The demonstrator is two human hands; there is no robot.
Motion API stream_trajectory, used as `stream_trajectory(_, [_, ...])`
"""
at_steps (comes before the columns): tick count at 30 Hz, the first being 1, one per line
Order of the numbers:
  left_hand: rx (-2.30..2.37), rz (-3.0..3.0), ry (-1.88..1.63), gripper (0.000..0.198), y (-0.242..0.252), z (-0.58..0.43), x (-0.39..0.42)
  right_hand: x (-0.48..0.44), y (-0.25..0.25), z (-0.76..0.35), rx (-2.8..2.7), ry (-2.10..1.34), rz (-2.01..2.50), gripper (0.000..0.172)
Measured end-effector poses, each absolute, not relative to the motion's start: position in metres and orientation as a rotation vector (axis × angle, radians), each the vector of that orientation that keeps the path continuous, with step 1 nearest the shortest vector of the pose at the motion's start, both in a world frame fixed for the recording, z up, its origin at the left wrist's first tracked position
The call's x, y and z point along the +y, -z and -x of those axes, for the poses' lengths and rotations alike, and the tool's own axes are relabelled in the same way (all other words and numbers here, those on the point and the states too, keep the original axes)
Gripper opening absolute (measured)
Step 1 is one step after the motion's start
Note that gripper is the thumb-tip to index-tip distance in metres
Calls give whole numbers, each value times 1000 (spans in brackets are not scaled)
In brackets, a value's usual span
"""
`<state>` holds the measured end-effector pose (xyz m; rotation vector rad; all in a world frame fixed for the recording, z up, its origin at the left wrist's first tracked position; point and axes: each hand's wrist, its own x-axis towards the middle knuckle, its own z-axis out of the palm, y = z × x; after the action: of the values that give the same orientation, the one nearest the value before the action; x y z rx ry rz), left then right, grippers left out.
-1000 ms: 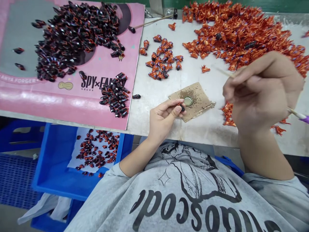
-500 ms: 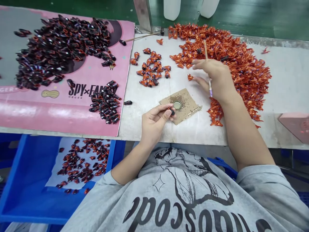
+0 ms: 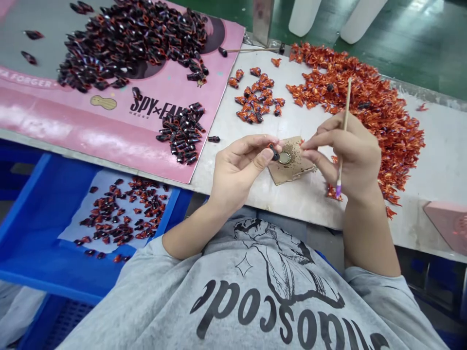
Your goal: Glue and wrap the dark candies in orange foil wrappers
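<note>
Between thumb and fingers, my left hand [image 3: 237,170] pinches a small glossy black piece with an orange edge [image 3: 273,151]. My right hand [image 3: 346,150] has a thin wooden stick [image 3: 346,104] with a purple tip tucked between its fingers. Its thumb and forefinger close on a small orange piece [image 3: 302,143], mostly covered by the fingertips. Under and between the hands lies a speckled cardboard square [image 3: 292,171] bearing a small round cap [image 3: 284,157] with liquid-like contents. The two hands are a short way apart.
A big heap of orange pieces [image 3: 390,131] lies right, and joined orange-black pieces [image 3: 255,97] sit mid-table. Black pieces [image 3: 138,36] pile on the pink mat [image 3: 109,146]. A blue bin [image 3: 32,248] stands below at left; a pink block [image 3: 447,223] rests at the right edge.
My right hand has come from the orange heap toward my left hand, now with an orange piece at its fingertips. My left hand still pinches the black piece. The view has turned somewhat.
</note>
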<state>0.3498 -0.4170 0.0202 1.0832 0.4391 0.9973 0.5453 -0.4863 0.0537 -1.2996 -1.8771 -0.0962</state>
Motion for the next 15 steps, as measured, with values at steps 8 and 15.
stream_trajectory(8, [360,-883,-863,18,-30,-363,-435,-496,-53,-527,-1740,127,1201,14])
stream_trajectory(15, [342,-854,-895,22,-39,-368,-440,-500,-43,-506,-1253,-94,1238,20])
